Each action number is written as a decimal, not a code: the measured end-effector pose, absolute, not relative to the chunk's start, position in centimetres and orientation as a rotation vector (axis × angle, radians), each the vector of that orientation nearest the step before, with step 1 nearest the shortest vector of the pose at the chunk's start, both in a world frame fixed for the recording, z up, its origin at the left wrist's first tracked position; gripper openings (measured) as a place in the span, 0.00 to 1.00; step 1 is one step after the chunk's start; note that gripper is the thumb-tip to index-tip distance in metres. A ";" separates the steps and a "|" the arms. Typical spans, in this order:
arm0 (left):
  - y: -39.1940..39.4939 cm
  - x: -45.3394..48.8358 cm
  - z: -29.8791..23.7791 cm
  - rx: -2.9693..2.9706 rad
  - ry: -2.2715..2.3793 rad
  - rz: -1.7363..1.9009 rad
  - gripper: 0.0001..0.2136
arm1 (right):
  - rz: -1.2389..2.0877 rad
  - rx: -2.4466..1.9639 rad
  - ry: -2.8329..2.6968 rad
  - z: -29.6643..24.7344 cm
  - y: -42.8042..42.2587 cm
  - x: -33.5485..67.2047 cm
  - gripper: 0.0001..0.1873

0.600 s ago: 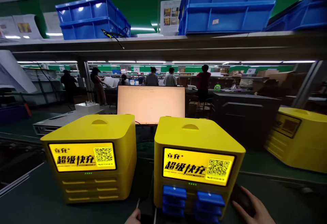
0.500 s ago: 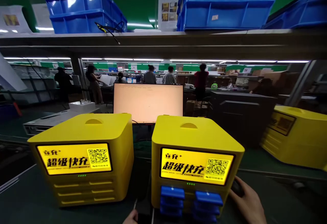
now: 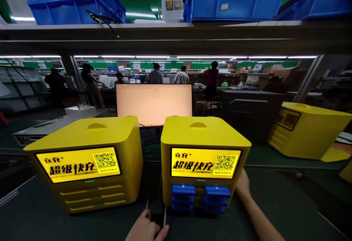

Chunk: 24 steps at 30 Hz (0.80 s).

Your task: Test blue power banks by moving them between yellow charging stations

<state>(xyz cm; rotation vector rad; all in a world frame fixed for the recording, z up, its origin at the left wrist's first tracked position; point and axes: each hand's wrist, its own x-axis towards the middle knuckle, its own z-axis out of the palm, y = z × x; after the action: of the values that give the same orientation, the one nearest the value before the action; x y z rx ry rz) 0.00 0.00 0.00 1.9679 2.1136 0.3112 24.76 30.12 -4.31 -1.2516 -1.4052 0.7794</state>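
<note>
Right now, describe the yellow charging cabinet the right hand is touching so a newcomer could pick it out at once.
Find the glowing pale monitor at the middle of the dark green workbench. Two boxy yellow plastic cabinets stand before it; take the right-hand yellow cabinet, with the right hand against its side. Unlike the left yellow cabinet, blue power banks protrude from its slots.

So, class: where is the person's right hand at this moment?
In the head view, the right hand rests against the lower right side of the right yellow cabinet, beside its blue power banks.

Your yellow charging station [image 3: 203, 138], upright

Lit screen faces you; blue power banks [image 3: 200, 197] protrude from its near slots.
</note>
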 end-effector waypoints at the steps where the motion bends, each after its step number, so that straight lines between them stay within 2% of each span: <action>1: -0.1 0.2 0.4 1.945 2.121 0.315 0.30 | 0.839 -1.226 -1.396 -4.5 29.0 24.8 0.28; 4: -0.2 0.3 0.7 1.882 2.107 0.347 0.29 | 0.989 -1.129 -1.397 -5.1 24.9 25.2 0.31; 10: -0.2 -0.6 -0.5 1.769 2.100 0.595 0.25 | 1.239 -1.040 -1.386 -5.0 17.8 26.9 0.27; 15: 0.1 -0.1 -0.4 1.536 2.080 1.115 0.20 | 1.308 -0.972 -1.351 -5.2 17.5 26.6 0.30; 19: 1.6 2.0 1.6 1.175 1.941 1.538 0.22 | 1.323 -0.976 -1.382 -5.9 18.3 26.3 0.32; 24: 4.1 4.5 4.7 0.982 1.730 1.598 0.25 | 1.292 -0.979 -1.398 -6.0 18.3 26.5 0.31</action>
<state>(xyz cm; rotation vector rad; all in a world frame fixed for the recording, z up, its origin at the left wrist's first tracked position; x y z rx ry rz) 4.54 4.08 4.71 0.9821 1.7302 1.5977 26.51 18.29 -5.99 -0.9786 -1.3975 1.2921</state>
